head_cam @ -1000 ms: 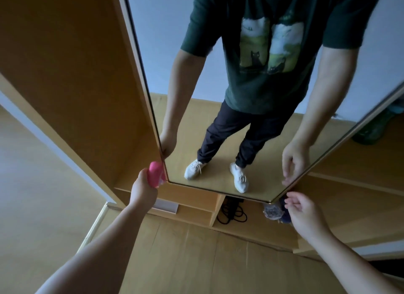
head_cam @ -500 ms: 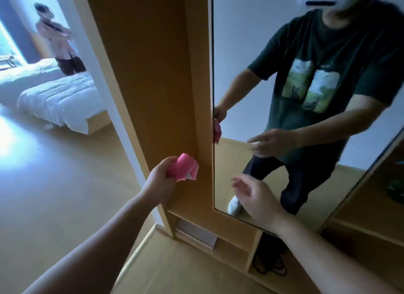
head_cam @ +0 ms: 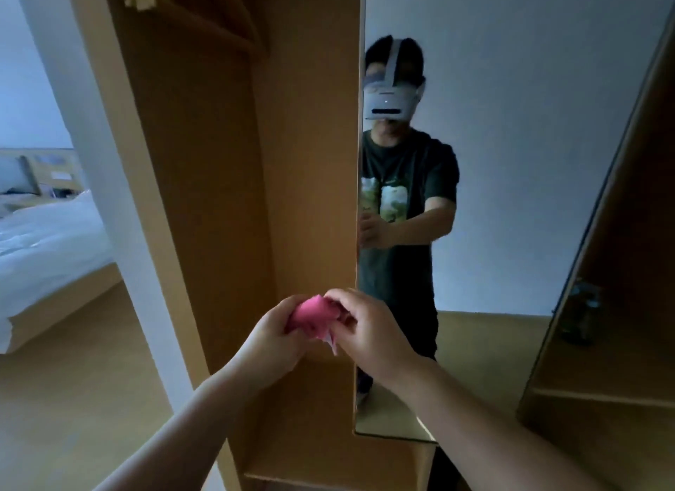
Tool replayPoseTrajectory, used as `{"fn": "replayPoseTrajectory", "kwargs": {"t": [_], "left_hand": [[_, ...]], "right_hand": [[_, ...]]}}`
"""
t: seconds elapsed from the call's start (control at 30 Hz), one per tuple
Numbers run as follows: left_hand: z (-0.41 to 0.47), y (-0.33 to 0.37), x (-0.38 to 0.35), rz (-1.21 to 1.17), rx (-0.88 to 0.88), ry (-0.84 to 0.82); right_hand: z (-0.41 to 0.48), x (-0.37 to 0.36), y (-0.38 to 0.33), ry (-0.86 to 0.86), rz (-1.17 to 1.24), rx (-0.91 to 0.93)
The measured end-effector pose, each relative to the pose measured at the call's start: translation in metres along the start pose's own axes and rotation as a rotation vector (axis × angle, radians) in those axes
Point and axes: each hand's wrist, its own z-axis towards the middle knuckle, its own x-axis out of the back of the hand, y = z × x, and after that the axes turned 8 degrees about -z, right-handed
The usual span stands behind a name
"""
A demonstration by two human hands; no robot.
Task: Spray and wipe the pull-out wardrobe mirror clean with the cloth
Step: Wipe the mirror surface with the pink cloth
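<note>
The scene was dim overall. Daylight entered from the left, brightening the bed (head_cam: pixel 44 242). The wardrobe interior (head_cam: pixel 226 183) lay in shadow. Wide-angle distortion bent edge lines; the hands appeared slightly soft.

Both forearms are extended forward from the bottom edge and converge at centre. Left hand (head_cam: pixel 272 339) is curled, fingers and thumb closed on a bunched pink cloth (head_cam: pixel 310 319). Right hand (head_cam: pixel 369 335) is brought in from the right, back of hand up, fingers pinched onto the same cloth. The two hands are nearly touching. Wrists roughly level, arms bare.
</note>
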Motion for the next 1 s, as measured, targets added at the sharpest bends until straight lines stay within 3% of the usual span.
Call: {"fn": "replayPoseTrajectory", "kwargs": {"t": [0.2,0.4,0.5,0.6,0.7,0.83,1.0], "left_hand": [[0.022,0.041,0.007,-0.096,-0.134,-0.204],[0.049,0.061,-0.005,-0.09,-0.201,-0.202],[0.062,0.071,0.0,-0.072,-0.207,-0.142],[0.073,0.078,0.007,-0.047,-0.233,-0.089],[0.081,0.082,0.009,-0.042,-0.24,-0.058],[0.086,0.085,0.005,-0.047,-0.257,-0.033],[0.087,0.084,-0.002,-0.029,-0.274,-0.029]], "right_hand": [[0.012,0.026,-0.014,0.104,-0.109,-0.011],[0.019,0.095,-0.011,0.052,-0.189,0.046],[0.021,0.152,0.014,0.267,-0.351,0.056],[0.02,0.208,0.05,0.578,-0.481,-0.062],[0.02,0.249,0.077,0.757,-0.554,-0.241],[0.033,0.272,0.098,0.782,-0.458,-0.487],[0.042,0.266,0.119,0.708,-0.278,-0.547]]}}
